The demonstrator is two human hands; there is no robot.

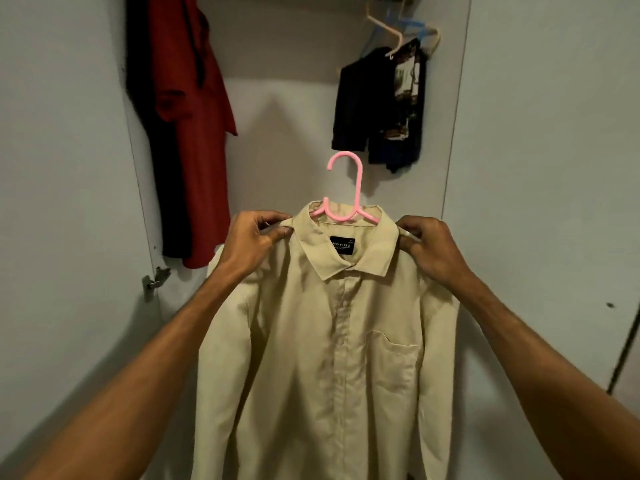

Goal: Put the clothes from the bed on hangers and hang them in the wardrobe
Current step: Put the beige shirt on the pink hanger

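Observation:
A beige collared shirt [311, 341] hangs in front of me on a pink hanger [348, 199], whose hook sticks up free above the collar. My left hand [251, 242] pinches the shirt's left shoulder beside the collar. My right hand [429, 247] grips the right shoulder at the collar's other end. Both arms reach forward toward the open wardrobe [287, 109]. The hanger's arms are hidden inside the shirt.
Inside the wardrobe a red and black garment [187, 126] hangs at the left. A dark printed garment [384, 105] hangs at the right below several empty hangers [401, 32]. A door hinge [154, 280] sits on the left frame. The right door panel [554, 168] stands alongside.

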